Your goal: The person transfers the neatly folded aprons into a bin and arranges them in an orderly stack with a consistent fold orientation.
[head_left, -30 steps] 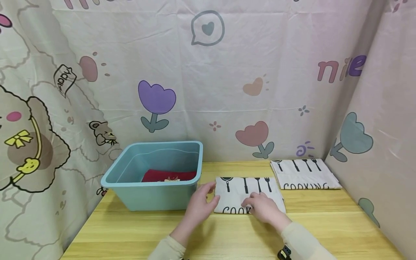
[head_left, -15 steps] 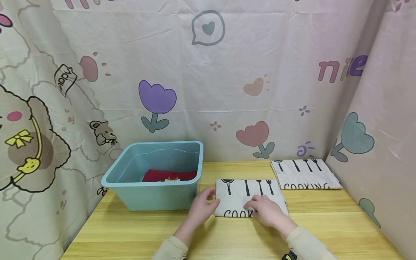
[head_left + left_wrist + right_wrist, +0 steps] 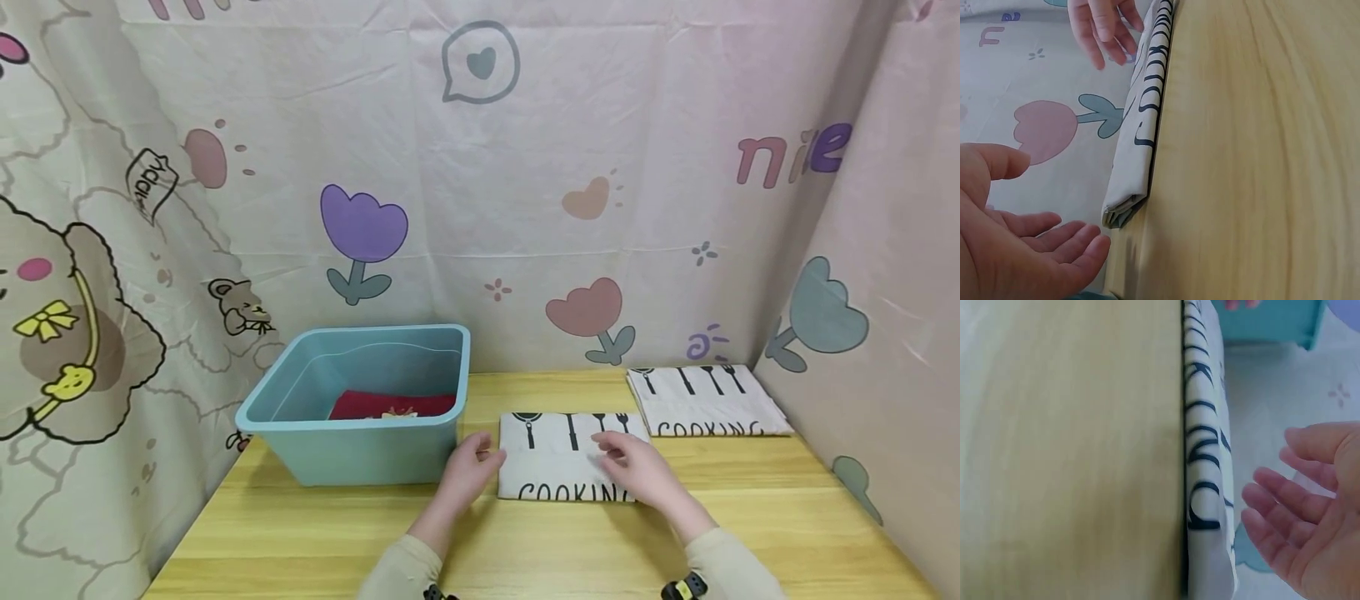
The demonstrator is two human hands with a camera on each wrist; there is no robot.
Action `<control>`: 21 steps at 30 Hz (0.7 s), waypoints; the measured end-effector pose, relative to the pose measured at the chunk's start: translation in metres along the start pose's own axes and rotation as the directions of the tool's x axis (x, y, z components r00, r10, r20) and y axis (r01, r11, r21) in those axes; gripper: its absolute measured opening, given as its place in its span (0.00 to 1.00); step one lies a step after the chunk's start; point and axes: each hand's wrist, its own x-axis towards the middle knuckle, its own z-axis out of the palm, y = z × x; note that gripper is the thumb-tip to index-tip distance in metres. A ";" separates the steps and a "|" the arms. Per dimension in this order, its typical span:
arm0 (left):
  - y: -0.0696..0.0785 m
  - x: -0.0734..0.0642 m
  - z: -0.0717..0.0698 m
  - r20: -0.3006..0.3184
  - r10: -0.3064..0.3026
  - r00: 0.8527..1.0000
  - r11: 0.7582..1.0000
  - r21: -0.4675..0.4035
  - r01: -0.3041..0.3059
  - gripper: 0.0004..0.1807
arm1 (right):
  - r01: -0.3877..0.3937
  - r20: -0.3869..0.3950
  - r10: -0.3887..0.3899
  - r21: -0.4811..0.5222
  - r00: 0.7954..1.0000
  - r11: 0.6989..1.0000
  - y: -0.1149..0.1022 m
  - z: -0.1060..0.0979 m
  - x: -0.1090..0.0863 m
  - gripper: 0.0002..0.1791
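With your left hand [image 3: 468, 472] and right hand [image 3: 640, 468] loosely unfurled, holding nothing, you'd best smooth the folded cloth [image 3: 553, 463] evenly outward where it lies, roughly midway between the side edges of the desk [image 3: 555, 554]

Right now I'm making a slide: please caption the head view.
Left hand beside and right hand over a folded COOKING cloth, near a blue bin holding red fabric.

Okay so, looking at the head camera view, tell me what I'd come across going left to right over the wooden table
Blue bin → left hand → nearer folded white cloth → farther folded white cloth. The right hand overlaps the nearer cloth in this view, so it's left out.
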 end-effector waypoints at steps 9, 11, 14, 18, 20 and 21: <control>0.002 0.010 0.007 -0.018 -0.089 0.996 0.995 -0.042 0.088 0.31 | -0.120 -0.088 0.122 0.024 0.989 0.992 0.018 -0.020 -0.003 0.23; 0.004 0.013 0.009 -0.018 -0.109 0.994 0.993 -0.049 0.108 0.32 | -0.136 -0.095 0.137 0.019 0.986 0.991 0.022 -0.024 -0.004 0.23; 0.005 0.017 0.011 -0.023 -0.132 0.991 0.990 -0.060 0.131 0.33 | -0.158 -0.098 0.157 0.002 0.983 0.987 0.026 -0.027 -0.006 0.23; 0.006 0.022 0.013 -0.029 -0.163 0.986 0.983 -0.090 0.160 0.33 | -0.181 -0.077 0.178 -0.032 0.981 0.983 0.033 -0.031 -0.006 0.25; 0.005 0.024 0.014 -0.037 -0.177 0.984 0.979 -0.106 0.172 0.33 | -0.192 -0.063 0.189 -0.047 0.980 0.980 0.035 -0.031 -0.006 0.26; 0.005 0.025 0.015 -0.039 -0.189 0.981 0.976 -0.119 0.183 0.33 | -0.199 -0.053 0.196 -0.056 0.979 0.978 0.037 -0.031 -0.005 0.27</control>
